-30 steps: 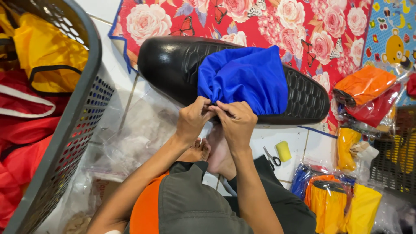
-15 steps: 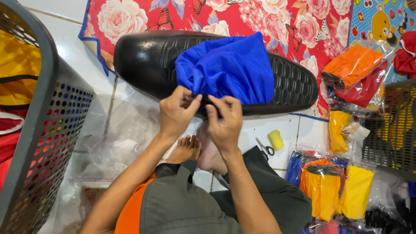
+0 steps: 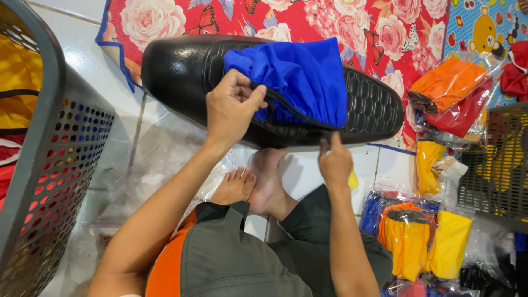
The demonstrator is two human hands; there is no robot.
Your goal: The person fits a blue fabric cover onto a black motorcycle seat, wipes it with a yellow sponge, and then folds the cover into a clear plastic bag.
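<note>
The left hand point(image 3: 234, 110) pinches the edge of the blue cloth cover point(image 3: 297, 82), which is stretched over the middle of the black seat point(image 3: 187, 77) lying on the floor. The right hand point(image 3: 334, 163), fingers curled around nothing visible, sits just below the seat's lower rim, beside packaged covers point(image 3: 423, 236)

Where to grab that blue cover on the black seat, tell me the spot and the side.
Likely best at the black-trimmed hem of the blue cover, on the near edge of the black seat, coming from the person's side. The hem hangs loose there, and the left hand already pinches it; the right hand is off it, below the seat.
</note>
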